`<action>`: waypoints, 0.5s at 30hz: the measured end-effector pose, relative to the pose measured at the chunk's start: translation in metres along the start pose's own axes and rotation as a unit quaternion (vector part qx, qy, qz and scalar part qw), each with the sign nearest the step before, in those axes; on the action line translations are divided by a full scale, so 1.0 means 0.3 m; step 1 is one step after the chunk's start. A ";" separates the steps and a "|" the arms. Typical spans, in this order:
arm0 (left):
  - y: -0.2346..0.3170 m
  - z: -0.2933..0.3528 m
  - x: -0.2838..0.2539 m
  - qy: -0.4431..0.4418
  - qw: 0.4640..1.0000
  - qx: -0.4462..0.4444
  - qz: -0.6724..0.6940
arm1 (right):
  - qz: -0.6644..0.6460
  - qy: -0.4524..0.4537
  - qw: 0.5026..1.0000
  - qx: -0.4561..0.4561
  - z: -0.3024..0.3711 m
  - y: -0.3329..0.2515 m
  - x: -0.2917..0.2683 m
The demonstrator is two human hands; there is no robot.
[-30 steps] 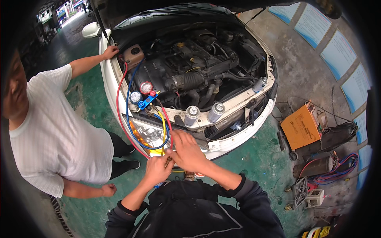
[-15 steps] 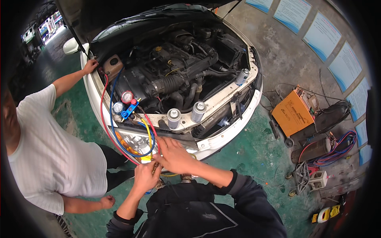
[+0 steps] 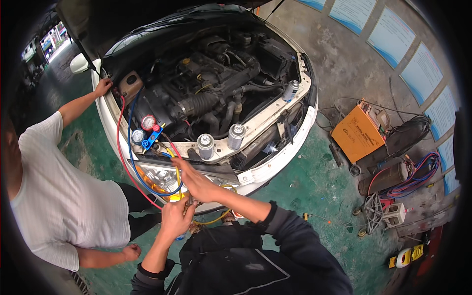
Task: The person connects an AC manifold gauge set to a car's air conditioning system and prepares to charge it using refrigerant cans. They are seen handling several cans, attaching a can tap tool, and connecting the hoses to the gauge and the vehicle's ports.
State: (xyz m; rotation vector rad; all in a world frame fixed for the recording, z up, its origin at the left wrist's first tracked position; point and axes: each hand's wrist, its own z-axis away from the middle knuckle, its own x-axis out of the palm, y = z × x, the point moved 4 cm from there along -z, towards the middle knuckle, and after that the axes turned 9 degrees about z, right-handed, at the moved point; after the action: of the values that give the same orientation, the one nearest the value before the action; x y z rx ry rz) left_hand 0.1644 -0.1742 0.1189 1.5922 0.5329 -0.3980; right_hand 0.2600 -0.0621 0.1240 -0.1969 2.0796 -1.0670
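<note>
A small, slim, brownish fitting, apparently of metal (image 3: 188, 205), is gripped in the curled left hand (image 3: 174, 219), in front of the car's clear-and-amber headlight (image 3: 167, 178). The fitting lies at the thumb side of this grip, with its long axis pointed mostly away from the body. The left hand is the nearer, being closed on it; the right hand (image 3: 195, 184) is held just beyond, its fingers stretched forward and to the left. Whether anything is pinched beneath the right palm cannot be told.

A bright yellow rubber hose (image 3: 178, 177) is run between the blue metal manifold (image 3: 153, 139) and the area of the left hand; whether it is joined to the fitting is hidden by the fingers. The fitting looks dull and narrow, and its finer shape is blurred.

The manifold, fitted with 2 round gauges, is placed up and to the left of both hands. A blue rubber hose (image 3: 130, 118) is looped beside the yellow hose, and 2 silver spray cans with pale tops (image 3: 205, 148) (image 3: 236, 138) are stood upright on the white front crossmember (image 3: 268, 118).
</note>
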 end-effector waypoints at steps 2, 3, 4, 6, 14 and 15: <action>-0.013 0.000 0.016 -0.023 0.999 -0.019 0.035 | -0.292 -0.247 0.904 0.193 -0.047 0.019 0.071; -0.037 0.006 0.029 -0.018 1.000 0.004 -0.003 | -0.239 -0.357 0.894 0.129 -0.066 -0.015 0.097; -0.064 0.015 0.037 -0.010 0.999 0.024 -0.040 | -0.240 -0.358 0.893 0.128 -0.070 -0.080 0.083; -0.085 0.047 -0.002 0.061 0.988 0.122 -0.078 | 0.100 -0.387 0.917 -0.007 -0.043 -0.232 0.044; -0.003 0.015 -0.020 0.013 1.000 -0.006 -0.028 | 0.045 -0.082 0.989 0.112 0.014 0.008 0.024; -0.024 0.017 0.005 -0.003 0.999 0.000 -0.041 | -0.101 -0.150 0.970 0.162 -0.015 0.007 0.031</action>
State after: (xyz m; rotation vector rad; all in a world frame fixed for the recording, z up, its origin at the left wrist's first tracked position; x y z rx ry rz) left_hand 0.1619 -0.1789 0.1117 1.5715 0.5958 -0.4636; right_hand 0.2508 -0.0622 0.1187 -0.3866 1.6144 -1.3897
